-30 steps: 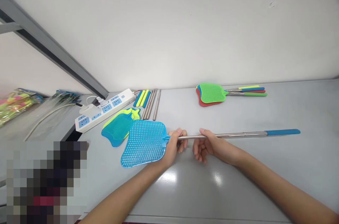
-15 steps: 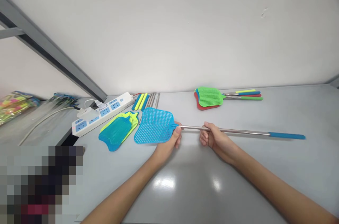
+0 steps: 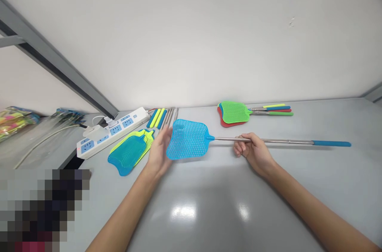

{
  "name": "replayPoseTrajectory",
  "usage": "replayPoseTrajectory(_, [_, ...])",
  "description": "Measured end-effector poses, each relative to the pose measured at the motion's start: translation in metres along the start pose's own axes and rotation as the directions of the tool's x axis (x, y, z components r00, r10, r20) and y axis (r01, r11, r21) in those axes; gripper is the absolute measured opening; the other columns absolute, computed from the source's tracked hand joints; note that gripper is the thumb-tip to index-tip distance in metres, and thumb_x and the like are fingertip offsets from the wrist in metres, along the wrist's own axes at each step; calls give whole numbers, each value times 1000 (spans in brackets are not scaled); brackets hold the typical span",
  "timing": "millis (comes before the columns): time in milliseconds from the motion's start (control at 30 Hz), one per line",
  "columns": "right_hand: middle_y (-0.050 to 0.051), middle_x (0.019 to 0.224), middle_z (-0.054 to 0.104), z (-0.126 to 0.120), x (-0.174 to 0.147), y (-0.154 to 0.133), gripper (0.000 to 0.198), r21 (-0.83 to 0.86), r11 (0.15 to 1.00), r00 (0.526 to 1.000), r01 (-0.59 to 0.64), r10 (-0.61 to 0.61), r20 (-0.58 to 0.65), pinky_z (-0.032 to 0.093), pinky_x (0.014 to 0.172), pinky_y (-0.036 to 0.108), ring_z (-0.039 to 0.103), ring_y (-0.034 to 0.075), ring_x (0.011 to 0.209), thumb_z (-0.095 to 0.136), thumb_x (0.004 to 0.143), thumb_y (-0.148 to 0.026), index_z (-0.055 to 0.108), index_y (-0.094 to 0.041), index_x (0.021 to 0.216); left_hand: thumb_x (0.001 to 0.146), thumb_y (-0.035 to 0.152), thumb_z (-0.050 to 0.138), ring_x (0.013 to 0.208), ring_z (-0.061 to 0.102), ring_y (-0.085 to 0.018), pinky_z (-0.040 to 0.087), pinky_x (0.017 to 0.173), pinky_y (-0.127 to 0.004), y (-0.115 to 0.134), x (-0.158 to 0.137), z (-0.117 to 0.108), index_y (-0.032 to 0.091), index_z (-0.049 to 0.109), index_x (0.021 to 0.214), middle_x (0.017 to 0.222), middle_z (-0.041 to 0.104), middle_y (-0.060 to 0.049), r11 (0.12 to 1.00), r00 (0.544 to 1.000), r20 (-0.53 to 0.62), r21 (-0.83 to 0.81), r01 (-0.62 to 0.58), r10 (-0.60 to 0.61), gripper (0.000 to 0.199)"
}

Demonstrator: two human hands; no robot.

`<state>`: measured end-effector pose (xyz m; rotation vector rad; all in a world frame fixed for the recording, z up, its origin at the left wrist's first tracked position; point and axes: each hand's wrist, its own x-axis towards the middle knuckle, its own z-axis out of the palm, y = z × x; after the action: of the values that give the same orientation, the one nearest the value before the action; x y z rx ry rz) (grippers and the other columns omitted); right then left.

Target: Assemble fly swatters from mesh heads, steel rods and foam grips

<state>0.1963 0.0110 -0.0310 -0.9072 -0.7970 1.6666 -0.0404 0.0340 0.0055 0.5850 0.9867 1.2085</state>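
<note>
A blue fly swatter (image 3: 191, 140) with a long telescopic metal rod (image 3: 286, 141) and a blue handle (image 3: 332, 143) lies level above the table, its head to the left. My right hand (image 3: 255, 152) is closed around the rod, thumb on top. At the left edge of the perforated head is my left hand (image 3: 158, 154), fingers stretched and partly hidden behind it. Whether they touch the head is unclear. Left of that hand, loose blue and yellow swatter heads (image 3: 128, 154) overlap on the table.
Blue and yellow handle grips (image 3: 156, 118) and metal rods (image 3: 169, 118) lie by the wall. A white power strip (image 3: 113, 132) with plugs stands at left, near plastic-bagged items (image 3: 20, 123). Several swatters with green, red and blue heads (image 3: 235, 113) are stacked at the back.
My left hand has let go of the swatter's neck and moved left to the far edge of its head. The swatter has shifted right, still in my right hand.
</note>
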Motion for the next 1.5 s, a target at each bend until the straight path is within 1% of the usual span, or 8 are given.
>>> replayPoseTrajectory(100, [1,46,41,-3,3,-1,39,-68,995,997,74,-74,-8,33,54,28,42,13,49,36,77,-28,44,-17,41,73,26,55,73,62,-20,50,66,-30,3,-5,2,13,59,92,82,66,-9,961,974,39,171,215,-224,23])
replayPoseTrajectory(200, [1,47,43,-3,3,-2,39,-173,979,994,111,-108,27,33,54,27,42,13,49,35,78,-27,46,-16,42,72,26,56,75,63,-20,51,69,-32,1,-8,3,13,56,98,88,65,-10,932,953,6,210,294,-302,29])
replayPoseTrajectory(300, [3,49,46,-2,1,-3,44,-239,970,986,49,-9,167,35,54,28,45,13,50,28,81,-30,47,-15,44,70,29,59,76,63,-22,51,70,-34,1,-8,2,14,56,99,91,65,-10,924,951,-15,233,304,-309,32])
replayPoseTrajectory(433, [5,55,51,0,-3,-2,51,-243,967,930,-80,161,332,36,51,30,47,15,50,17,83,-36,48,-15,49,66,29,64,77,63,-23,52,70,-35,5,-11,1,17,56,97,93,65,-9,922,967,-4,302,244,-254,34])
replayPoseTrajectory(667, [7,60,53,-3,0,1,52,-255,946,892,-200,284,352,37,52,29,49,15,54,13,84,-37,46,-15,49,64,31,65,74,64,-21,52,70,-34,1,-7,-2,16,58,93,90,66,-9,881,961,-49,391,268,-271,34])
replayPoseTrajectory(967, [8,63,57,3,-1,-1,51,-363,918,903,-159,284,322,39,53,27,51,14,57,14,84,-33,46,-15,48,62,31,66,67,64,-21,54,62,-31,-11,-9,8,17,59,90,82,68,-8,848,940,-95,408,337,-328,32])
replayPoseTrajectory(1267, [9,64,58,2,1,0,53,-332,933,899,-137,258,353,40,51,27,51,15,57,10,83,-31,45,-15,48,62,33,66,70,64,-20,53,64,-31,-13,-14,14,19,58,97,83,68,-7,860,941,-93,386,334,-324,39])
replayPoseTrajectory(1500, [7,60,58,12,-3,5,53,-434,898,885,-75,261,386,39,49,23,52,13,58,11,84,-33,48,-14,51,65,36,63,73,64,-21,52,66,-31,-24,-21,20,16,58,99,87,67,-9,861,926,-16,364,356,-376,40])
